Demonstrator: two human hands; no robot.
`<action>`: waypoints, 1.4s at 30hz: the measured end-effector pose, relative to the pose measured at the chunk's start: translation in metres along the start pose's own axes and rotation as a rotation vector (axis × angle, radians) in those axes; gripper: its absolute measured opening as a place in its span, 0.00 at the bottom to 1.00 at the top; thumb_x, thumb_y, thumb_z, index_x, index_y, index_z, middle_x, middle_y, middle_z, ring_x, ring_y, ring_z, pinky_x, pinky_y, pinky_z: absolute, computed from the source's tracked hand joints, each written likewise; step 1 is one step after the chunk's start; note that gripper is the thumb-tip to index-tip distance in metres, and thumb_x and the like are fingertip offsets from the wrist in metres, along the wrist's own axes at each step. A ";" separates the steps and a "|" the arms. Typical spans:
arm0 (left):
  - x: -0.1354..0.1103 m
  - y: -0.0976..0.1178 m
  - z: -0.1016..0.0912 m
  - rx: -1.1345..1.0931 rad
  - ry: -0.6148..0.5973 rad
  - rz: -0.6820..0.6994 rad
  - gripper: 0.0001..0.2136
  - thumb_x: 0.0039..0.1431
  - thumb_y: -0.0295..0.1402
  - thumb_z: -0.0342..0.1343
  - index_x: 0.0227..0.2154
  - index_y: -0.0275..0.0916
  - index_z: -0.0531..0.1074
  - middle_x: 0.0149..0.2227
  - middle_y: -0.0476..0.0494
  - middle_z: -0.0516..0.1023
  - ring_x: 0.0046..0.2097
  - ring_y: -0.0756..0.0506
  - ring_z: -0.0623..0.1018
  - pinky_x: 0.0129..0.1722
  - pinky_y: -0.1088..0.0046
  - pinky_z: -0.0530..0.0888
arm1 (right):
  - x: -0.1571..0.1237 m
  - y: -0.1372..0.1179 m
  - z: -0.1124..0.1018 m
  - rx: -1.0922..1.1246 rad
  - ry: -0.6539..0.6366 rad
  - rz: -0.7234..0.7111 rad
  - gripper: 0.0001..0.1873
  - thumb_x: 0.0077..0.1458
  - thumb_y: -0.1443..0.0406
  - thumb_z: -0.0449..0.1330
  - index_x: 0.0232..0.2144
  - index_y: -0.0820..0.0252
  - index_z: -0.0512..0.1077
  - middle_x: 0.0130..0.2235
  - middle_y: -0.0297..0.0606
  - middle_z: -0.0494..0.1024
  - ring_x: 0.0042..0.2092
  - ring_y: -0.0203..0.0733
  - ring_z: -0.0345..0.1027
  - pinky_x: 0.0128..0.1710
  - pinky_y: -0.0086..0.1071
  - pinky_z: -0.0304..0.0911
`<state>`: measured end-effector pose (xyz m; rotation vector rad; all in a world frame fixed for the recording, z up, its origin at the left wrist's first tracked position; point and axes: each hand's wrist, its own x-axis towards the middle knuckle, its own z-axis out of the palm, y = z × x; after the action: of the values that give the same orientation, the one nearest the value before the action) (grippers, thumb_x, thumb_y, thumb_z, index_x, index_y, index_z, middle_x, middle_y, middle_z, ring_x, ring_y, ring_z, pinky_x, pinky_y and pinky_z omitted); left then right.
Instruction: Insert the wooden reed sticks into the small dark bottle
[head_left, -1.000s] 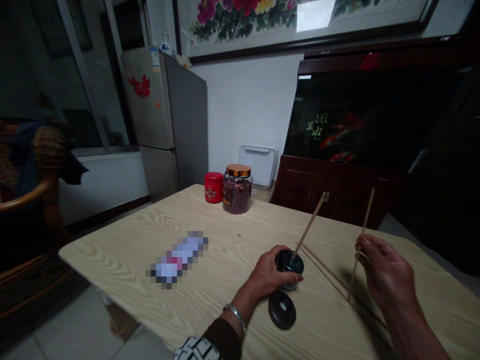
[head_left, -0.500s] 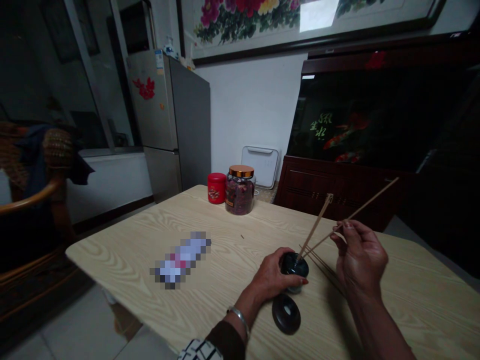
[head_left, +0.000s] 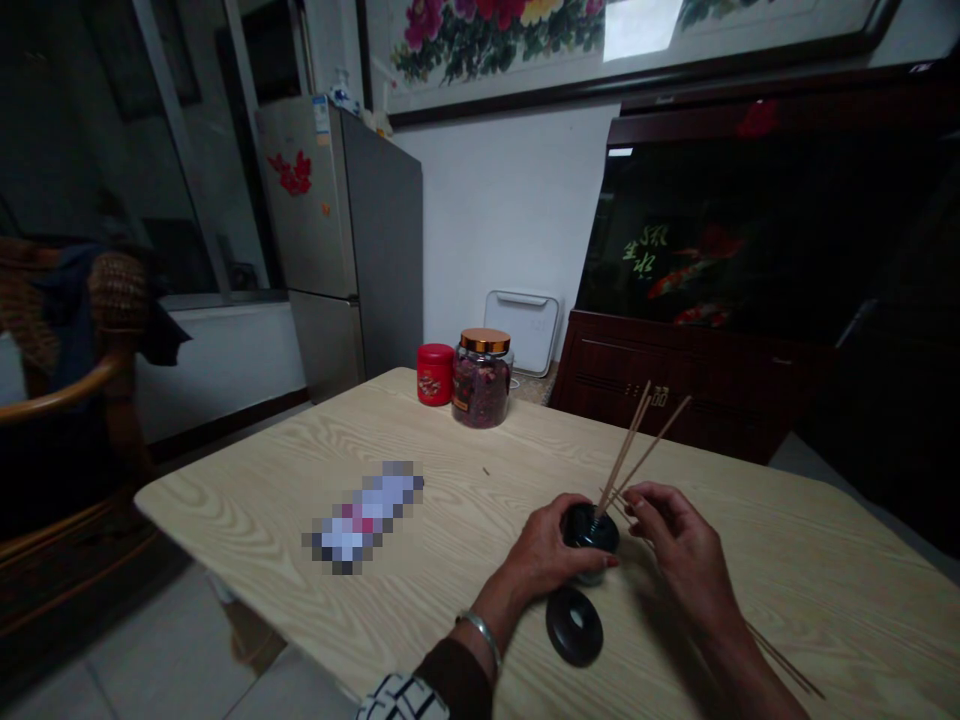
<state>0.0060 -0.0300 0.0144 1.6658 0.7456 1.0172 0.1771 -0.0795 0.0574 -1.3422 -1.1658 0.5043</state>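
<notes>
Black jar (head_left: 592,528) stands on the pale wooden bench (head_left: 300,480), fingers of the left hand (head_left: 544,560) wrapped round it. Fingers of the right hand (head_left: 679,550) pinch a thin stick (head_left: 652,445) that leans out of the jar.

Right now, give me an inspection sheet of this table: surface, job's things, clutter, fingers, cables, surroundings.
Surface: pale wood table, dim light.
Job's things: dark bottle with two sticks standing in it; black ring beside it; spare sticks lying at right.
Clutter: blurred item; red tin and glass jar at the far edge.
Fingers: left hand wraps the bottle; right hand, fingers pinch one standing stick low down.
Cables: nothing seen.
Surroundings: fridge, fish tank, wooden chair draped with cloth.
</notes>
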 end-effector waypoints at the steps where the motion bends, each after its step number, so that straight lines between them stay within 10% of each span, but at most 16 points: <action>1: 0.000 0.000 0.000 -0.002 -0.002 -0.001 0.33 0.38 0.39 0.74 0.50 0.38 0.73 0.44 0.42 0.79 0.46 0.41 0.76 0.49 0.67 0.72 | 0.001 0.006 -0.010 -0.063 -0.007 0.011 0.19 0.52 0.50 0.62 0.38 0.59 0.74 0.37 0.39 0.79 0.38 0.45 0.74 0.36 0.35 0.68; 11: 0.001 -0.002 0.000 -0.023 -0.002 -0.003 0.32 0.38 0.38 0.73 0.50 0.37 0.73 0.41 0.43 0.79 0.45 0.42 0.76 0.50 0.66 0.71 | 0.002 0.071 -0.079 -1.106 -0.185 -0.078 0.13 0.58 0.60 0.51 0.34 0.54 0.75 0.38 0.43 0.77 0.41 0.49 0.72 0.34 0.36 0.60; 25: 0.000 -0.001 0.001 -0.041 -0.005 0.001 0.32 0.38 0.37 0.73 0.50 0.37 0.73 0.42 0.43 0.78 0.45 0.42 0.76 0.50 0.67 0.71 | 0.005 0.065 -0.069 -1.095 -0.195 0.045 0.12 0.59 0.61 0.48 0.28 0.54 0.69 0.32 0.39 0.77 0.34 0.45 0.71 0.29 0.34 0.54; 30: 0.000 0.000 0.001 -0.042 -0.004 -0.024 0.32 0.38 0.37 0.73 0.50 0.37 0.73 0.42 0.43 0.78 0.45 0.42 0.76 0.49 0.67 0.72 | 0.008 0.047 -0.077 -0.864 0.017 -0.051 0.10 0.56 0.57 0.53 0.31 0.53 0.70 0.32 0.37 0.77 0.33 0.45 0.70 0.29 0.35 0.58; 35: 0.000 -0.002 0.000 -0.013 0.002 0.000 0.33 0.38 0.39 0.74 0.50 0.38 0.73 0.42 0.43 0.78 0.45 0.42 0.76 0.49 0.67 0.72 | 0.016 0.008 -0.081 0.010 0.427 -0.013 0.23 0.44 0.54 0.68 0.43 0.56 0.75 0.37 0.37 0.78 0.37 0.42 0.72 0.31 0.32 0.67; 42: 0.001 -0.006 0.001 -0.010 0.008 -0.002 0.33 0.37 0.40 0.74 0.50 0.38 0.73 0.43 0.42 0.78 0.45 0.42 0.76 0.49 0.67 0.72 | 0.013 -0.040 -0.037 0.616 0.335 0.110 0.24 0.30 0.63 0.77 0.34 0.58 0.78 0.36 0.34 0.77 0.35 0.33 0.71 0.28 0.20 0.72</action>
<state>0.0071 -0.0274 0.0091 1.6524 0.7463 1.0253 0.2013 -0.0955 0.1058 -0.9071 -0.5903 0.6276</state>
